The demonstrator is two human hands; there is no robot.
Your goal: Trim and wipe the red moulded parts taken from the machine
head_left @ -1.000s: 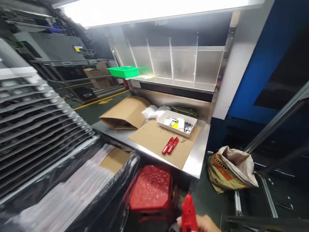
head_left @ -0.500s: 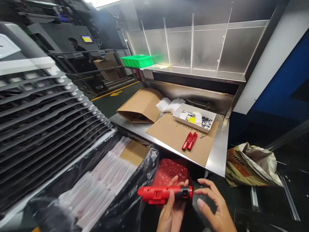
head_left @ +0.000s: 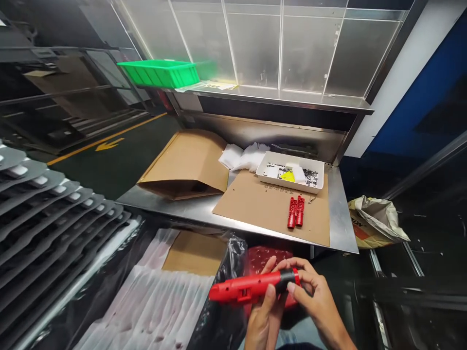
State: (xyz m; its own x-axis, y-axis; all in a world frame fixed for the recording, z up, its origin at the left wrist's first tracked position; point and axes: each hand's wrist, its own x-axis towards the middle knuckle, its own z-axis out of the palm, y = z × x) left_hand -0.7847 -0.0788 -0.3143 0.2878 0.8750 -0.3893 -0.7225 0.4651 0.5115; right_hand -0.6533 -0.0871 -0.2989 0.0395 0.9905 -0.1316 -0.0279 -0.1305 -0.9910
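A long red plastic housing [head_left: 243,289] with a black end lies sideways in front of me, held in both hands. My left hand [head_left: 263,317] grips it from below, thumb up against its side. My right hand [head_left: 314,297] closes its fingers over the black end on the right. Below the part is a red stool [head_left: 269,256], mostly hidden by my hands. On the steel bench [head_left: 339,214] lie two red plastic parts [head_left: 295,212] side by side on a cardboard sheet [head_left: 259,204], beside a white tray [head_left: 290,171] of small dark pieces.
A folded cardboard box [head_left: 186,167] and white bags [head_left: 242,154] sit on the bench's left. A green bin [head_left: 160,73] stands on the upper shelf. Stacked grey trays [head_left: 47,214] fill the left. A black-lined box of white strips [head_left: 160,306] is below. A crumpled sack [head_left: 375,221] lies on the floor, right.
The view swung right and down toward the bench. My right hand moved from open beside the red housing to closed over its black end. The left hand kept its hold.
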